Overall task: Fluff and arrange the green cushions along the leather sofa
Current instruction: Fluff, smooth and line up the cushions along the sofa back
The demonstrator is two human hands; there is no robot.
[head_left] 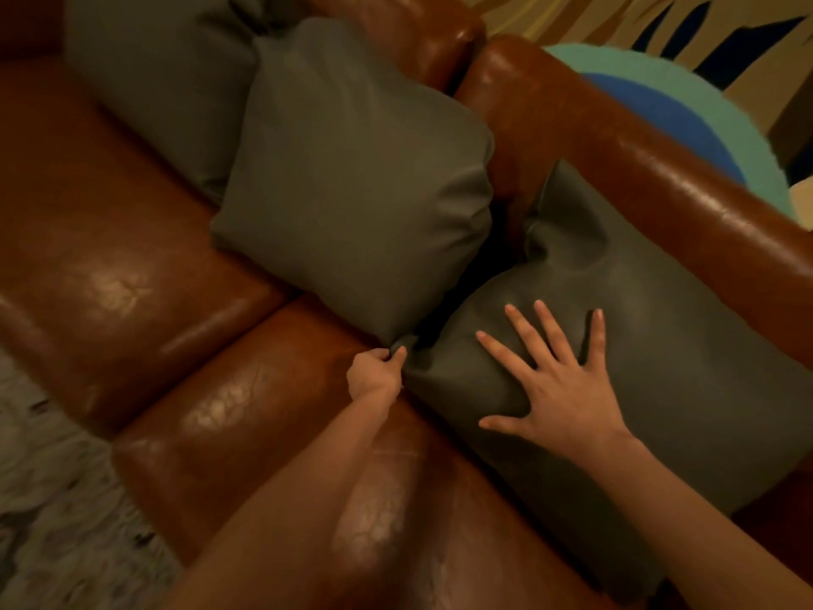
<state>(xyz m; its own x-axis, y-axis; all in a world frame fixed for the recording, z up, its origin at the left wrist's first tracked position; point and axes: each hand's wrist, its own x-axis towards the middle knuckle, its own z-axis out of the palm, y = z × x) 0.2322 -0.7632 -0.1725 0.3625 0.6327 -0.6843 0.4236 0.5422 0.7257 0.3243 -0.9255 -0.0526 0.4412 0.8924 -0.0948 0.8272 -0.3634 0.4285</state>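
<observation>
Three dull green cushions lie on the brown leather sofa (132,257). The nearest cushion (660,345) leans against the sofa's armrest (638,147). My right hand (558,389) lies flat on it with fingers spread, pressing into the fabric. My left hand (376,374) pinches this cushion's near left corner. The middle cushion (352,182) stands against the sofa back, its lower corner touching the pinched corner. A third cushion (167,81) sits further along, partly hidden behind the middle one.
A shaggy pale rug (53,499) covers the floor in front of the sofa. Beyond the armrest lies a round teal and blue mat (686,112) on a patterned yellow floor covering (616,15).
</observation>
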